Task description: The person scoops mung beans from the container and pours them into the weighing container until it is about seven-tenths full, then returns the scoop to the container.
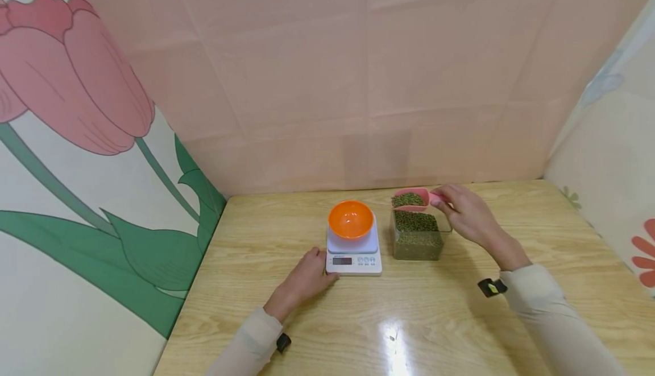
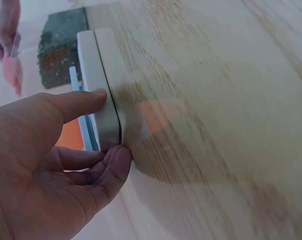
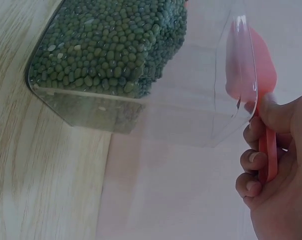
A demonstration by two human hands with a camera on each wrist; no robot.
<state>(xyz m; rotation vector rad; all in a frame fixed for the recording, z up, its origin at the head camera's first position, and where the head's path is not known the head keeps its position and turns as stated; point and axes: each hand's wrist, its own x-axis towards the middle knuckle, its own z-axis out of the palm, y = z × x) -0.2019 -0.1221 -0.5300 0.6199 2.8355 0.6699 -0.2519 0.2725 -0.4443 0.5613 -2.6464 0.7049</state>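
Note:
My left hand (image 1: 307,276) grips the front left corner of a white digital kitchen scale (image 1: 372,269). In the left wrist view, the thumb lies on one face of the scale and the curled fingers are at its side. An orange bowl (image 1: 351,220) stands on the weighing plate; its inside shows only orange. With its fingers wrapped round the handle, my right hand (image 1: 468,214) holds a pink scoop (image 3: 261,65) loaded with green mung beans (image 1: 407,199). The scoop is above the far side of a clear plastic container (image 1: 417,253), which holds more mung beans (image 3: 101,55).
The scale and container stand side by side on a wood-grain table (image 1: 338,325). Behind the table is a pinkish covered wall (image 1: 317,108). Side panels with a painted tulip (image 1: 87,74) and red petals (image 1: 646,253) flank it.

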